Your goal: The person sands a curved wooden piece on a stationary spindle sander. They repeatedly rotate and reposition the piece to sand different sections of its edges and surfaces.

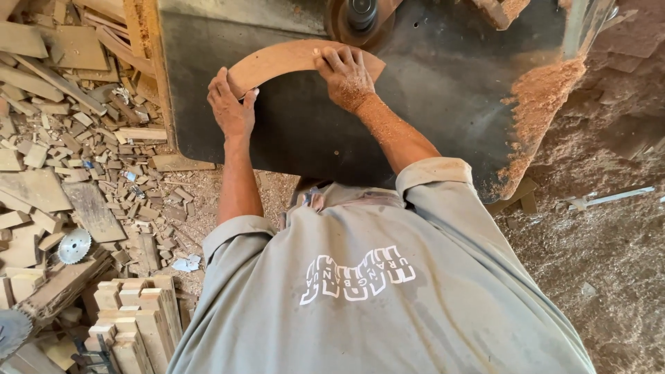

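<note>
Wooden and reddish-brown, the curved board [291, 61] is lying flat on the dark machine table [429, 118], arcing from the left hand across to the right. The left hand [231, 104] is gripping the board's lower left end, the thumb hooking around the inner curve while the fingers are wrapping over the outer edge. The right hand [346, 76] is pressing down on top of the board near its right end, fingers spread and flat, dusted with sawdust. Just beyond the board's upper edge, a round spindle [361, 15] is standing. Sawdust [540, 104] is heaping along the table's right edge, and wood offcuts [83, 138] are littering the floor to the left.
</note>
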